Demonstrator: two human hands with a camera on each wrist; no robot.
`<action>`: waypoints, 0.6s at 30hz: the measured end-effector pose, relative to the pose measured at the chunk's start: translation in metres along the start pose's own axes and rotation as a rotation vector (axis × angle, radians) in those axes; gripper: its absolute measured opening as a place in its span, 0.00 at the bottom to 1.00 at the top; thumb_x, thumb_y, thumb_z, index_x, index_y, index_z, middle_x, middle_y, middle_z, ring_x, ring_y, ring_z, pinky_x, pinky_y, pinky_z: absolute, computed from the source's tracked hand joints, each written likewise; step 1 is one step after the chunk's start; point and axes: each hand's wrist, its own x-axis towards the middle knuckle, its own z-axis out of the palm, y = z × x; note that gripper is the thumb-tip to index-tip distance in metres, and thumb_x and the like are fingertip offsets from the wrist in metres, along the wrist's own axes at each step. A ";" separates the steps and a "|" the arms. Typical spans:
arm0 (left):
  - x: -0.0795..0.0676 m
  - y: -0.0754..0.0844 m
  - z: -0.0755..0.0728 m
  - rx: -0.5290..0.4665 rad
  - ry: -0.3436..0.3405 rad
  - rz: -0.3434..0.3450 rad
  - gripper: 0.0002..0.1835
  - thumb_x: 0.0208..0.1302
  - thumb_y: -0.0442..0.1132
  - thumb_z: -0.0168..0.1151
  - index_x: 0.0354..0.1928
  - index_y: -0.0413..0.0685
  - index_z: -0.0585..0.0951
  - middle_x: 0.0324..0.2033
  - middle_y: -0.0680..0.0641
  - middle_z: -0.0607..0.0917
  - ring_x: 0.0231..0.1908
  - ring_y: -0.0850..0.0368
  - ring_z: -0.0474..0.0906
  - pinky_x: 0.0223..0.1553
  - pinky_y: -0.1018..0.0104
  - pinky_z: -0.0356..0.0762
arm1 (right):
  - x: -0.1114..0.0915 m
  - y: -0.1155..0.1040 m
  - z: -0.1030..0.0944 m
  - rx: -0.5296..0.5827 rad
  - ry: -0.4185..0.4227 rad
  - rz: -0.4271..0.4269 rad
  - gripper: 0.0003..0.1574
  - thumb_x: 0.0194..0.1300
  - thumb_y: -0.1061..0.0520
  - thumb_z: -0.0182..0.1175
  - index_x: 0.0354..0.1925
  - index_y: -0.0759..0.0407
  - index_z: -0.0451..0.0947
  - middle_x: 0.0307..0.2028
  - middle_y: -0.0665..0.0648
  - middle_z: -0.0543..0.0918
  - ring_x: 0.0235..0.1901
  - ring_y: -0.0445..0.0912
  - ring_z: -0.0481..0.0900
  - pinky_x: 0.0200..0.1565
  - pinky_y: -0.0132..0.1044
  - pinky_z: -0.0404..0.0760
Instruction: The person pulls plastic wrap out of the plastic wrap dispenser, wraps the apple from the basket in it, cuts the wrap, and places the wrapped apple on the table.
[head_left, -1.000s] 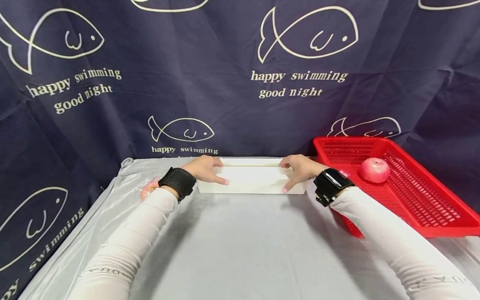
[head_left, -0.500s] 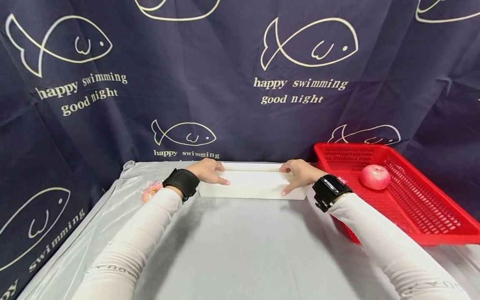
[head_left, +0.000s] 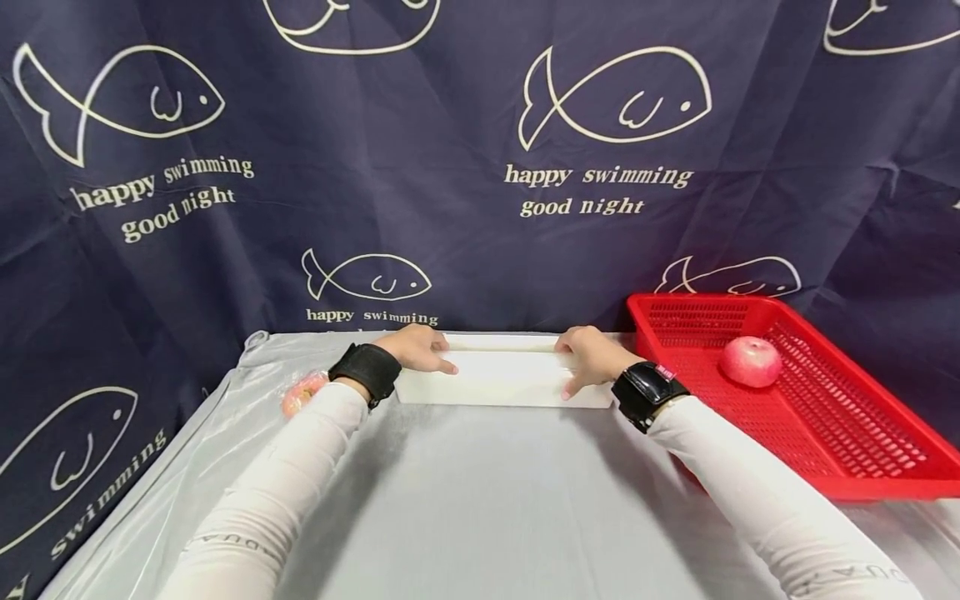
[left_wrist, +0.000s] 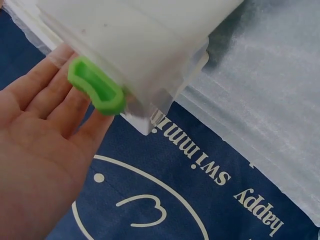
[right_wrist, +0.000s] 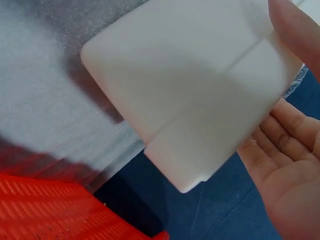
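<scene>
A long white box, apparently a cling film dispenser (head_left: pixel 502 380), lies at the far edge of the table with its length running left to right. My left hand (head_left: pixel 415 348) grips its left end, thumb on the front face and fingers behind. At the right end, my right hand (head_left: pixel 595 357) holds it the same way. The left wrist view shows a green plastic piece (left_wrist: pixel 97 87) on the box's end, close to my fingers, and thin clear film near the box. A plain white end with a stepped edge (right_wrist: pixel 175 165) shows in the right wrist view.
A red perforated basket (head_left: pixel 847 487) stands at the right with a pinkish-red apple (head_left: pixel 751 362) inside. Left of the box lies a pinkish, film-wrapped round item (head_left: pixel 302 393), partly behind my left wrist. Behind the grey-covered table (head_left: pixel 495 508) hangs a navy fish-print curtain (head_left: pixel 465 167).
The head view has tilted slightly up, so everything sits lower in it. Both hands keep their hold at the box's ends, and the right wrist has turned slightly.
</scene>
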 end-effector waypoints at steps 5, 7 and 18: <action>0.003 -0.005 -0.004 0.004 0.013 0.062 0.23 0.64 0.47 0.54 0.57 0.43 0.79 0.56 0.44 0.82 0.60 0.47 0.76 0.63 0.59 0.71 | 0.001 0.011 -0.004 0.055 -0.018 -0.009 0.39 0.34 0.37 0.79 0.38 0.62 0.83 0.33 0.57 0.86 0.33 0.45 0.79 0.40 0.38 0.80; 0.004 -0.007 -0.005 -0.006 0.018 0.075 0.21 0.63 0.42 0.53 0.55 0.43 0.80 0.55 0.43 0.83 0.59 0.47 0.77 0.63 0.58 0.72 | 0.003 0.011 -0.008 0.082 -0.054 0.035 0.38 0.38 0.36 0.76 0.39 0.61 0.83 0.35 0.56 0.87 0.35 0.46 0.81 0.44 0.40 0.81; 0.009 -0.012 -0.001 -0.037 0.061 0.091 0.20 0.55 0.31 0.56 0.52 0.40 0.82 0.49 0.41 0.86 0.53 0.47 0.81 0.58 0.59 0.76 | 0.005 0.010 -0.020 0.068 -0.138 0.011 0.14 0.52 0.68 0.59 0.40 0.65 0.83 0.35 0.59 0.88 0.38 0.49 0.84 0.45 0.42 0.82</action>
